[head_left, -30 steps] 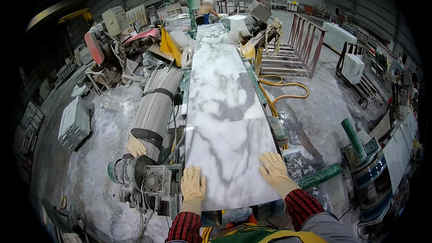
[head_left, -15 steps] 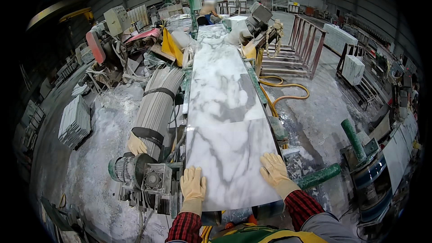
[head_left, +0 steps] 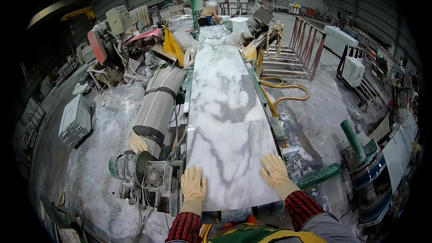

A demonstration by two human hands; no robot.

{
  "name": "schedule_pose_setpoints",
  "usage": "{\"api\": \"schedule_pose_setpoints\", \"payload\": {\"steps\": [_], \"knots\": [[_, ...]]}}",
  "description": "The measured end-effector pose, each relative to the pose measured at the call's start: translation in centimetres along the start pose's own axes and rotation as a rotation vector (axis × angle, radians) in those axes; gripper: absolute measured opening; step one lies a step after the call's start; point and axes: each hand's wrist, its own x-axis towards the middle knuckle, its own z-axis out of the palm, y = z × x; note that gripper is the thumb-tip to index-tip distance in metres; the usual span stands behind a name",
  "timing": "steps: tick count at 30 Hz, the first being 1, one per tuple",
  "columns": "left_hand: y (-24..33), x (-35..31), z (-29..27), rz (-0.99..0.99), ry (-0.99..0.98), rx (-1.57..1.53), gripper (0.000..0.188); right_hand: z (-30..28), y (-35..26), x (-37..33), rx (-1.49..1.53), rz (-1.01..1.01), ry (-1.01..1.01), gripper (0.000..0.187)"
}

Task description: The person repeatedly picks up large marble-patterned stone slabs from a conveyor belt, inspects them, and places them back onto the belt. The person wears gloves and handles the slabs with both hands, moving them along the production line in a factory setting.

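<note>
A polished white marble slab with grey veins (head_left: 231, 164) lies flat in front of me. Its far edge meets a second marble piece (head_left: 222, 87) at a thin seam, and more marble runs on along the narrow line. My left hand (head_left: 193, 188), in a cream rubber glove, rests on the slab's left edge near its front corner, fingers stretched forward. On the right edge, a little farther off, lies my right hand (head_left: 276, 175) in a matching glove, fingers spread flat. Both palms press on the stone without gripping anything.
Left of the line stand a motor (head_left: 128, 168), a bundle of grey strips (head_left: 157, 96) with a loose glove (head_left: 137, 143), and stacked slabs (head_left: 74, 120). On the right are a green roller (head_left: 318, 176), a yellow hose (head_left: 292, 97) and a metal rack (head_left: 292, 54). A co-worker (head_left: 208, 15) bends at the far end.
My hands and the near slab hold practically the same place. At the far end the co-worker has shifted, with more of the body and an arm now showing.
</note>
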Motion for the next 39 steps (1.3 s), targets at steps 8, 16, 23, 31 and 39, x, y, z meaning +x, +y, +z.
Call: {"api": "schedule_pose_setpoints", "payload": {"steps": [8,16,23,31,39], "knots": [[-0.2,-0.5,0.2,0.018,0.050,0.020,0.053,0.1,-0.1,-0.5,-0.007,-0.008,0.007,0.043],[0.3,-0.7,-0.8,0.040,0.068,-0.020,0.050,0.7,0.2,-2.0,-0.006,-0.006,0.037,0.046],[0.2,-1.3,-0.7,0.054,0.119,-0.001,0.047,1.0,0.2,-3.2,0.021,0.051,-0.027,0.049],[0.6,-1.5,-1.4,0.078,0.115,-0.022,0.047,0.4,-0.2,-4.8,-0.015,0.058,-0.013,0.051],[0.6,-2.2,-1.5,0.079,0.121,0.004,0.047,-2.6,-2.4,-5.4,0.100,0.008,0.050,0.043]]}}
